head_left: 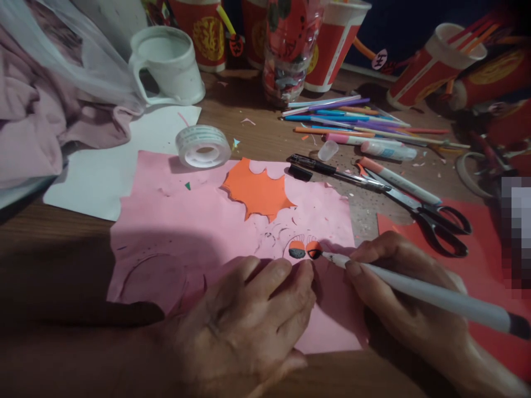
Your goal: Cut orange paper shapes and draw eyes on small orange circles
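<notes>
My right hand (409, 293) is closed round a white marker (440, 298) with a dark end. The marker's tip meets the edge of a small orange disc (314, 249), where a black outline curves over its lower part. Just left of it lies a matching disc (296, 249), orange on top and filled with black below. Both rest on a pink sheet (199, 232) with thin drawn lines and ragged cut edges. Palm down on that sheet, my left hand (257, 315) has its fingertips just below the two discs. A jagged orange paper cutout (261, 190) lies above them.
Behind the sheet are a tape roll (203, 146), a white mug (168, 66) and red cups (338, 44). Scissors (440, 221), a black pen (340, 171), markers and several thin coloured sticks (332, 116) lie at the right, near red paper (477, 276). Cloth (99, 127) is piled at the left.
</notes>
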Demonstrator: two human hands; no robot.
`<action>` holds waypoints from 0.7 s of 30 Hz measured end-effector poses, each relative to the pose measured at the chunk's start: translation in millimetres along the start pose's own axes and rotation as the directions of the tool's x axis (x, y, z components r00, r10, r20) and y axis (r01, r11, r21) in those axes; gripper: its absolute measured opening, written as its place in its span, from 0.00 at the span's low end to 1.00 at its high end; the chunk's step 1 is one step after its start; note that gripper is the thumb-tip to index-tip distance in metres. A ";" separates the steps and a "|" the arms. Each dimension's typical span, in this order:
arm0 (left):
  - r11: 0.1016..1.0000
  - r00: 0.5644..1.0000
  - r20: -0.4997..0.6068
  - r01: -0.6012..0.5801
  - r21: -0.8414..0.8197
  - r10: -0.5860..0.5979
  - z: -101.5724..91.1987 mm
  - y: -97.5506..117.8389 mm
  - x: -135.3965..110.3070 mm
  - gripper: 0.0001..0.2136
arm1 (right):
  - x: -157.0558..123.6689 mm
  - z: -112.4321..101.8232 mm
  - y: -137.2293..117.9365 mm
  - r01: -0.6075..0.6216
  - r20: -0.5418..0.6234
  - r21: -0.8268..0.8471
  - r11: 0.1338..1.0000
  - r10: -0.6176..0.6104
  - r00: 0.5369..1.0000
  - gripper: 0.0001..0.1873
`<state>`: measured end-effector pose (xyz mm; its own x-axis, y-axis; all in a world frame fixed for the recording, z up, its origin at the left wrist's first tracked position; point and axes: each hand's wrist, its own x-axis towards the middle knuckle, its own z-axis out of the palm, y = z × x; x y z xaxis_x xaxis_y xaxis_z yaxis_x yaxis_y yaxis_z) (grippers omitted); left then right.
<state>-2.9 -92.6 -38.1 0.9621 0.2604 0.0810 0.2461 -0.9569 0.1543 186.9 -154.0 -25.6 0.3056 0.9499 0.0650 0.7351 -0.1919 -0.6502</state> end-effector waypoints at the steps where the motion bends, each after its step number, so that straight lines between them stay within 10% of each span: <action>1: 1.000 1.000 0.006 0.004 -0.011 -0.004 0.3 0.2 -0.2 0.22 | 0.1 0.2 0.1 0.020 0.007 0.001 1.000 -0.020 1.000 0.07; 21: 1.000 1.000 0.016 0.006 -0.004 -0.006 0.0 0.5 0.1 0.22 | -0.5 1.7 1.3 0.068 0.000 -0.012 0.998 -0.068 0.998 0.06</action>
<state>-2.7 -93.1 -38.1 0.9623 0.2644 0.0643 0.2517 -0.9547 0.1586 186.7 -154.3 -27.8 0.2555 0.9606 0.1092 0.7613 -0.1303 -0.6351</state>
